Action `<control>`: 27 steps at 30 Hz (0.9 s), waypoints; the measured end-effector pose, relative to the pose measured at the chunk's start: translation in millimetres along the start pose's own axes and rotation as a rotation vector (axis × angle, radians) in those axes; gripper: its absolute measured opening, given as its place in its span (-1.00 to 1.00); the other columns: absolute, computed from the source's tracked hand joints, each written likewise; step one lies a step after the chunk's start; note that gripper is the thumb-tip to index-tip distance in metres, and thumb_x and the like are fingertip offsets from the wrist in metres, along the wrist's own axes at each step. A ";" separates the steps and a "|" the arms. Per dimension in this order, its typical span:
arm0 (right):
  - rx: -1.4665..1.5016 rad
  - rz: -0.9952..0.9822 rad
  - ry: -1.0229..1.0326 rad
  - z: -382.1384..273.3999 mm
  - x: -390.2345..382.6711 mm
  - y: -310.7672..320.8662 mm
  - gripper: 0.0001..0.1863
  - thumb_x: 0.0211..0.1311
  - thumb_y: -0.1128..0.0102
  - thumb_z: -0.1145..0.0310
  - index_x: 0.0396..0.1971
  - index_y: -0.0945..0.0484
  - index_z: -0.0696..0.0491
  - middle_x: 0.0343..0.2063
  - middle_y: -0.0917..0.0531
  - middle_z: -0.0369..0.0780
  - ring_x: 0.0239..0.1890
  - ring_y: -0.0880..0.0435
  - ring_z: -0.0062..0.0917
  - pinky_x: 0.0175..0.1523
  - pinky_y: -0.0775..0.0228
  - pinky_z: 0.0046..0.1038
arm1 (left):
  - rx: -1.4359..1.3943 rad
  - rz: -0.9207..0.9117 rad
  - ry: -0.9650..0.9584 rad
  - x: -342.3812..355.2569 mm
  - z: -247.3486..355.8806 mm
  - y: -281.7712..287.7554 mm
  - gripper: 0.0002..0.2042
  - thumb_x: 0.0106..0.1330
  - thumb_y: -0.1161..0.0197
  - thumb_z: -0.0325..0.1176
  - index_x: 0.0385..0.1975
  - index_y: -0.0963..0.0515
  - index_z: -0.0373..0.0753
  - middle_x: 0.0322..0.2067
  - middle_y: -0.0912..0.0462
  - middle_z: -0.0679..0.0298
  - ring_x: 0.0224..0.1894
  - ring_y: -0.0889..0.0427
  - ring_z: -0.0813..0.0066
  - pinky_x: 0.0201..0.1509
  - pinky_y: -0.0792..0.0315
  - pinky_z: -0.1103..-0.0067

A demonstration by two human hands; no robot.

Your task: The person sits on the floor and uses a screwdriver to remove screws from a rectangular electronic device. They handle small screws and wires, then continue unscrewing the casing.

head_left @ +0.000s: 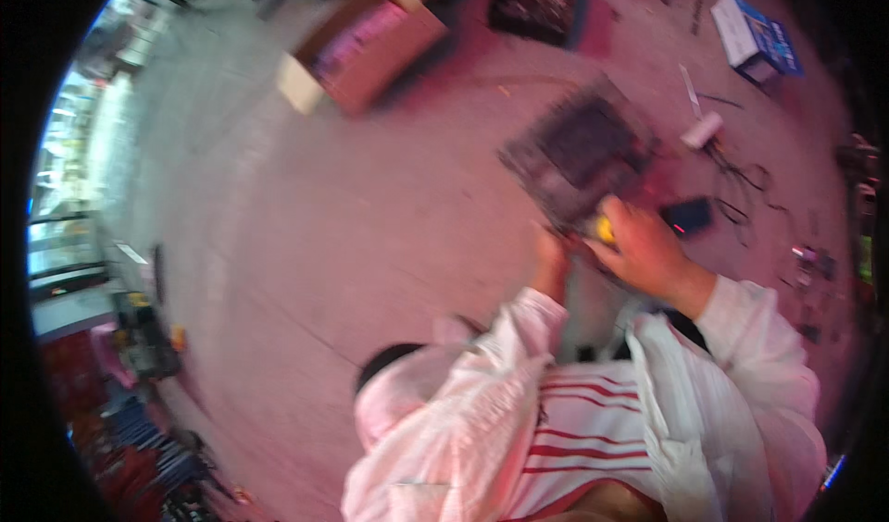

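Note:
A dark, square, box-like device (588, 147) with ragged-looking edges is tilted in front of me, blurred by motion. At its near corner, my left hand (551, 261) is closed on the edge, its fingertips partly hidden. My right hand (648, 255) wraps round a yellow-handled tool (606, 229) against the device's near side. The tool's tip is hidden, so its exact kind does not show. Just right of my right hand lies a small dark flat block (686, 216) on the floor.
An open cardboard box (384, 64) with pink contents stands far left of the device. Beyond it sits a dark crate-like unit (535, 6). A blue-and-white box (755, 41) is at the far right, above a white adapter (702, 130) with loose cables (741, 184). Assorted gear (143, 337) lines the left side.

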State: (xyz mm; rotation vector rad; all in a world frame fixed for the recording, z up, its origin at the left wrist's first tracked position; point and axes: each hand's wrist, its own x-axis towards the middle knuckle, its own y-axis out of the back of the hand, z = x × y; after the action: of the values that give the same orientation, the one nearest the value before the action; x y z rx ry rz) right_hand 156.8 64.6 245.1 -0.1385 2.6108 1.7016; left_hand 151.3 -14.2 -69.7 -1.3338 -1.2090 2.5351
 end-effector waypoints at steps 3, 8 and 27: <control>0.022 -0.032 0.025 15.0 4.9 5.7 -0.64 0.02 -0.28 0.22 -0.37 -0.30 0.08 -0.46 -0.56 -0.08 -0.40 -0.59 -0.13 -0.34 -0.42 -0.18 | 0.015 -0.154 -0.019 -5.4 -0.2 -12.1 -0.36 0.40 0.39 0.17 0.09 -0.29 -0.31 -0.01 -0.45 0.06 -0.03 -0.48 0.16 0.02 -0.40 0.34; 0.161 0.032 0.159 24.2 12.3 0.4 -0.65 0.01 -0.25 0.23 -0.38 -0.30 0.10 -0.48 -0.57 -0.07 -0.40 -0.59 -0.12 -0.37 -0.41 -0.17 | -0.083 -0.224 0.227 -9.9 30.1 2.1 -0.30 0.35 0.30 0.21 0.10 -0.28 -0.40 0.04 -0.44 -0.06 0.05 -0.49 0.10 0.17 -0.37 0.30; 1.694 0.463 -0.359 346.9 -34.1 -0.5 -0.69 0.25 -0.07 0.22 -0.12 -0.45 0.11 -0.32 -0.60 -0.20 -0.43 -0.51 -0.66 -0.40 -0.36 -0.57 | 0.086 0.303 0.000 -8.5 25.7 -57.6 -0.61 0.33 -0.07 -0.04 -0.07 -0.42 -0.24 -0.02 -0.47 0.19 -0.02 -0.49 0.28 0.14 -0.44 0.33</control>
State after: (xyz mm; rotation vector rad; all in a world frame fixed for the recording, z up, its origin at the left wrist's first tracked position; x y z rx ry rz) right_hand 180.4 383.6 106.5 0.7097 2.8214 -0.8100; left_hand 120.7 7.0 -18.1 -1.6053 -0.9470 2.7465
